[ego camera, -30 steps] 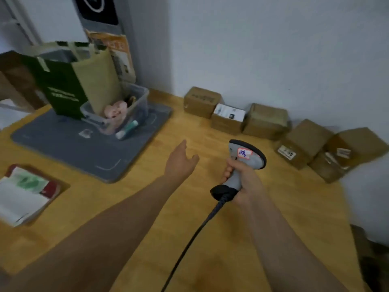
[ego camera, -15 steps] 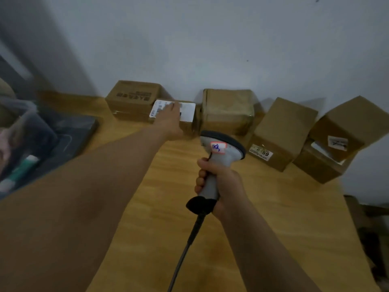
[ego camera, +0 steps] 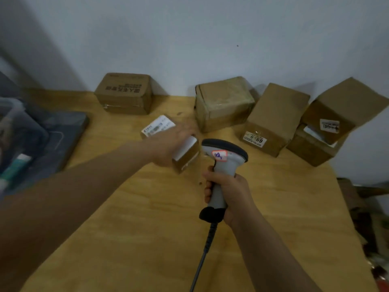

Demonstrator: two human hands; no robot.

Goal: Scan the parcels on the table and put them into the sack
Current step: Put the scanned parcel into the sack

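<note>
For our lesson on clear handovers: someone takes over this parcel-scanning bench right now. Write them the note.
Left hand: grips a small brown cardboard parcel with a white label, beside the scanner head.
Right hand: grips the grey handheld barcode scanner with a black cable.
Five more brown boxes wait at the back of the wooden table, from the printed box to the tilted box propped on another.
Done: nothing visibly bagged; the sack is out of view.
Left: scan the held parcel, bag it, then the rest.
</note>
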